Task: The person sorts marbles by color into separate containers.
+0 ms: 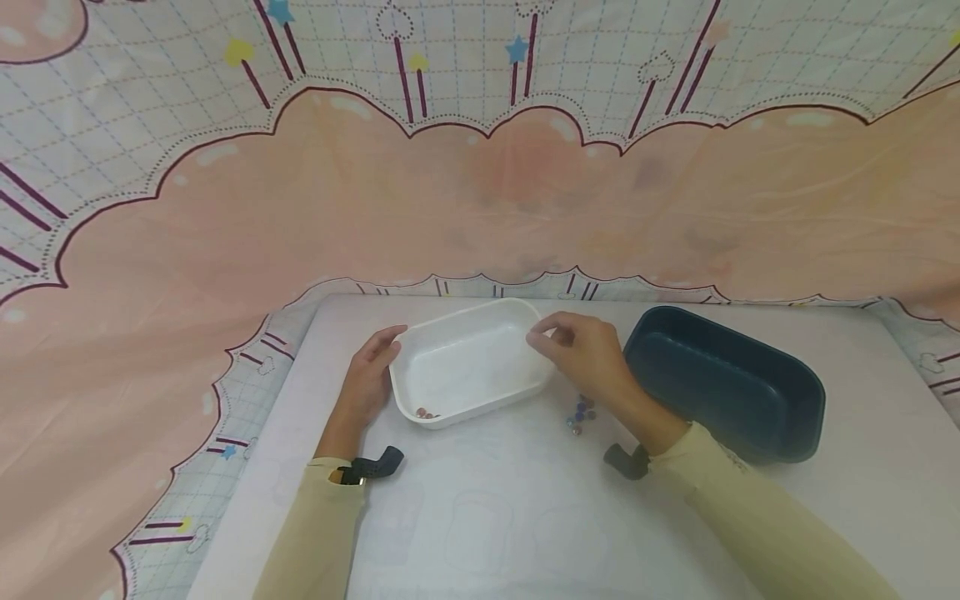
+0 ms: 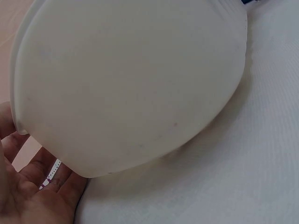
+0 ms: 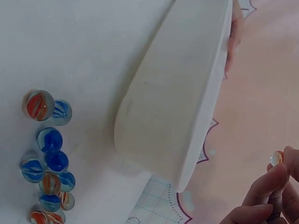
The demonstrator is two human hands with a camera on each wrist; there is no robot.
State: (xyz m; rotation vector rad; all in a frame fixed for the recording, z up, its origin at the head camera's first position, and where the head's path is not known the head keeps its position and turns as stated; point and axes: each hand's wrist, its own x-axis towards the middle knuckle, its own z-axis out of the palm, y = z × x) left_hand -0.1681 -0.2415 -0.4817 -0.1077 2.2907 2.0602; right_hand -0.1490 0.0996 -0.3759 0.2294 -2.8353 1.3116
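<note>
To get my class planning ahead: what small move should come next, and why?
Probably ease the right hand inward and release its orange-streaked marble into the white tray. The hand pinches that marble by the tray's rim, and reddish marbles already lie inside.

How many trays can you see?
2. The white tray is held at one end by the left hand. The dark blue tray is on the right, partly hidden behind the right arm. I see no others.
</note>
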